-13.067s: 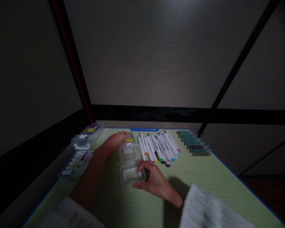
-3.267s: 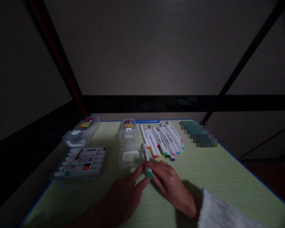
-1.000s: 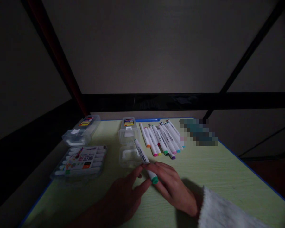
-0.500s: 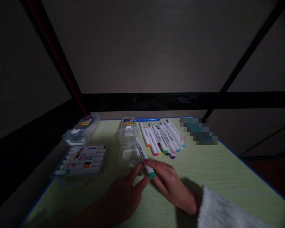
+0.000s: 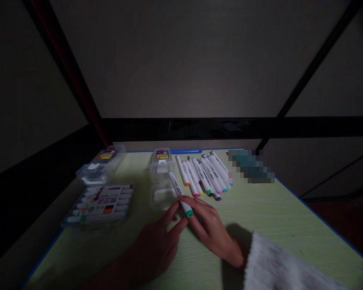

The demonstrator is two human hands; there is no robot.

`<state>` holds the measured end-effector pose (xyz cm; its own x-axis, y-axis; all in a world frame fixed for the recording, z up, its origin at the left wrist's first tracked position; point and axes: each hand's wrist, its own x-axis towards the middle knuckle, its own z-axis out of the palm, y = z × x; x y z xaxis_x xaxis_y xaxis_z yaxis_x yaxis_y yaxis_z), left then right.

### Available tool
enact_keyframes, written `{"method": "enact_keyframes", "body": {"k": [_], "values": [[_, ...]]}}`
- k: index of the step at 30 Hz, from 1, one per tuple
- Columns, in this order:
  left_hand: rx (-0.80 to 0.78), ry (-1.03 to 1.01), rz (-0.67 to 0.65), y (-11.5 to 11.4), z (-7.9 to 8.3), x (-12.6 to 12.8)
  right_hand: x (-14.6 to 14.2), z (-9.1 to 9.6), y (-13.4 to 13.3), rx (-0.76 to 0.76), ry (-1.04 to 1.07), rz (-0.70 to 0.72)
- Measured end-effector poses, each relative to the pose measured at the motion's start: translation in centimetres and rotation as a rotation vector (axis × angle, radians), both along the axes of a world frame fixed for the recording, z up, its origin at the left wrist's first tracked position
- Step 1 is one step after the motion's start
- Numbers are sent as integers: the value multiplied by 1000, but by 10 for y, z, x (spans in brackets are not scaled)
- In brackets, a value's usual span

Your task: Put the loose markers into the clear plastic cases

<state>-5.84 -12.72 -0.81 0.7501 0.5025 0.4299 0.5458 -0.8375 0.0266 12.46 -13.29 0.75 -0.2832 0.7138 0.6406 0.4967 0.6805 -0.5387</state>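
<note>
A white marker [image 5: 176, 186] with a green end slants between my two hands, above the near middle of the table. My right hand [image 5: 211, 225] pinches it close to the green end, fingers curled over its far side. From the other side, my left hand [image 5: 155, 245] holds the marker's lower part between thumb and fingers. Beyond the hands lies a loose bunch of white markers [image 5: 211, 173] with ends of various colours. Left of that bunch stands a small clear plastic case [image 5: 162, 165], its clear lid [image 5: 157, 197] lying toward me.
On the left, a closed clear case of markers [image 5: 99, 203] lies flat, and another clear plastic case [image 5: 104, 161] sits behind it. A blurred-out teal item [image 5: 251, 165] is at the far right. The pale green table [image 5: 278, 217] has a blue edge.
Both hands and the marker have shifted slightly up and to the left in view, while the whole scene has also drifted a little left. The grip looks the same.
</note>
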Motion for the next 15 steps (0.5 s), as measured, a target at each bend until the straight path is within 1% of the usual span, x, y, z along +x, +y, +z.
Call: {"method": "enact_keyframes", "body": {"k": [4, 9, 15], "values": [[-5, -8, 17, 0, 0, 1, -1, -1, 3, 7, 17, 4], [-13, -21, 29, 2, 1, 1, -3, -2, 7, -20, 11, -11], [-25, -33, 43, 3, -2, 0, -5, -3, 10, -16, 17, -12]]}}
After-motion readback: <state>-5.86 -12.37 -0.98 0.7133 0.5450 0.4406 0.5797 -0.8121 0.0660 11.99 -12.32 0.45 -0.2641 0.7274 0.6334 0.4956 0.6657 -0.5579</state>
